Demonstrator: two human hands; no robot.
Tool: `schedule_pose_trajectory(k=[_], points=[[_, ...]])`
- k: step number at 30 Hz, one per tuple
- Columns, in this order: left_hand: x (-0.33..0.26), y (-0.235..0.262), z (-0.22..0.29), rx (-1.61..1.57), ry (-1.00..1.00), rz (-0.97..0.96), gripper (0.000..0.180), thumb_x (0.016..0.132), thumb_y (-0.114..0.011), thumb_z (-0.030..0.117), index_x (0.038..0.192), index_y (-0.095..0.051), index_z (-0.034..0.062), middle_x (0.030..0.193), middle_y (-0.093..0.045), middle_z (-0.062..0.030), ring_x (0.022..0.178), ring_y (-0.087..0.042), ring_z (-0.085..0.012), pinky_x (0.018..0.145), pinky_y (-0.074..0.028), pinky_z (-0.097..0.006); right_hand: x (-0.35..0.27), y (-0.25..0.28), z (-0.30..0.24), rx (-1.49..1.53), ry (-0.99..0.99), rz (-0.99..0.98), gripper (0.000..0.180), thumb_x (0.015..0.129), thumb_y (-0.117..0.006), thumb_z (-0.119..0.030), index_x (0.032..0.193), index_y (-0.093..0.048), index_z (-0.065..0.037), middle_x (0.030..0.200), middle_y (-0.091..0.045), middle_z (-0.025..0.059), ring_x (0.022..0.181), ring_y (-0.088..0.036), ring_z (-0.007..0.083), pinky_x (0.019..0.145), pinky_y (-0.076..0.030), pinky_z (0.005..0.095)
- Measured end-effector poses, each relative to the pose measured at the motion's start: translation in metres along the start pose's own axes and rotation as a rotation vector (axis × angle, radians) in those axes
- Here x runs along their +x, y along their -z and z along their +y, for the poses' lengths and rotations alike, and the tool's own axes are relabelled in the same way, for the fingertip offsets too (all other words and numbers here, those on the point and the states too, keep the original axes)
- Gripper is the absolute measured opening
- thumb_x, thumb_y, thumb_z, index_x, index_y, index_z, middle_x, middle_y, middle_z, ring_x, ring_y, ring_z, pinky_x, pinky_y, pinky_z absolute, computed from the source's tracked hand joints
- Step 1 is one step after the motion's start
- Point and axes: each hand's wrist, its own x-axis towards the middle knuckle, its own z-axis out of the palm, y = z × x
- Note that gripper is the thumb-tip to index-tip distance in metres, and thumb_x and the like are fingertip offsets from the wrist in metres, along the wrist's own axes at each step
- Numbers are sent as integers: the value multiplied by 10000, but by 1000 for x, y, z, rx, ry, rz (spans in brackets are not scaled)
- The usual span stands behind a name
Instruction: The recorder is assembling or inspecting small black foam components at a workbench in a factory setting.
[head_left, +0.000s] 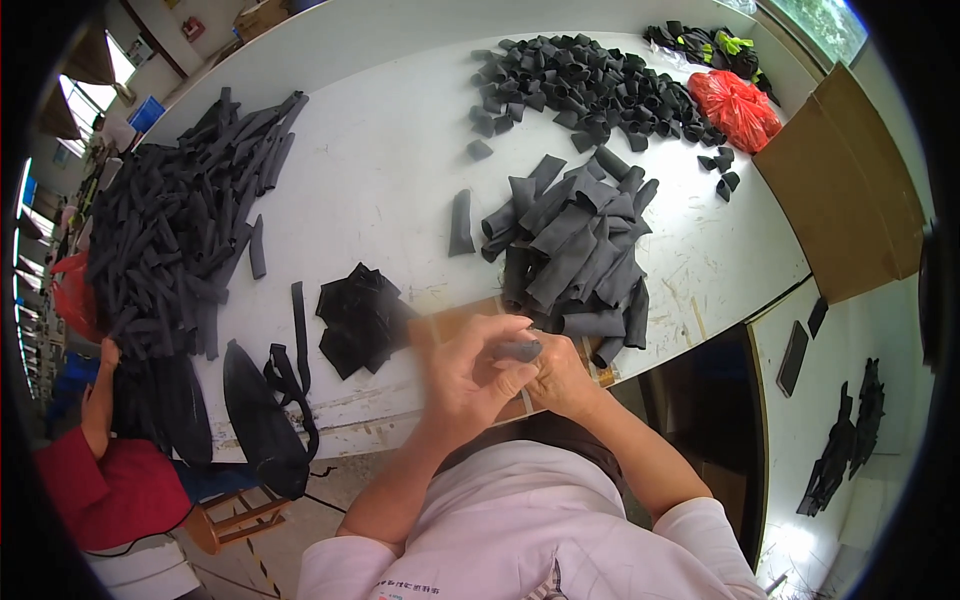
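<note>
My left hand [462, 372] and my right hand [562, 378] meet at the near edge of the white table [380, 170]. Between their fingertips they pinch a small dark grey foam tube piece [518, 351]. Just beyond the hands lies a pile of flattened grey tube pieces [578, 250]. A stack of black fabric patches [360, 315] lies to the left of my left hand. One single grey tube [461, 223] lies apart, between the patches and the pile.
A big heap of long grey tubes [170, 245] fills the table's left side. Short dark tube pieces [580, 85] are heaped at the far side, beside a red plastic bag [738, 108]. A cardboard box [850, 190] stands at right. A person in red [105, 480] sits at left.
</note>
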Motion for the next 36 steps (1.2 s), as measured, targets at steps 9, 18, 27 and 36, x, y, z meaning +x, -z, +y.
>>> schedule_pose_trajectory(k=[9,18,27,36], points=[[0,18,-1,-676,-86,174,159,818,-586,177,840,-577,20,833,-584,-102,828,-519,-200,788,-418,-343,20,29,-26,-264,35,-143,227,736,-614,-228,661,-504,-44,671,-544,99,647,-548,264,544,-439,351],[-5,24,-15,-539,-70,232,139,821,-581,150,796,-582,14,811,-596,-94,802,-517,-196,795,-393,-328,11,14,-25,-260,70,22,254,754,-610,-236,634,-482,-53,591,-507,93,575,-535,269,484,-419,360],[2,76,-52,375,-59,688,98,840,-522,54,897,-567,-11,858,-591,-90,812,-509,-85,707,-406,-225,36,49,-46,702,-198,46,412,882,-469,-350,647,-512,-13,514,-440,32,471,-466,155,462,-360,289],[25,235,-134,1231,413,702,179,718,-598,62,886,-574,3,865,-587,-176,840,-556,-306,765,-430,-376,-17,30,2,827,-771,169,486,904,-367,-447,793,-555,-13,576,-506,34,506,-463,91,475,-372,201]])
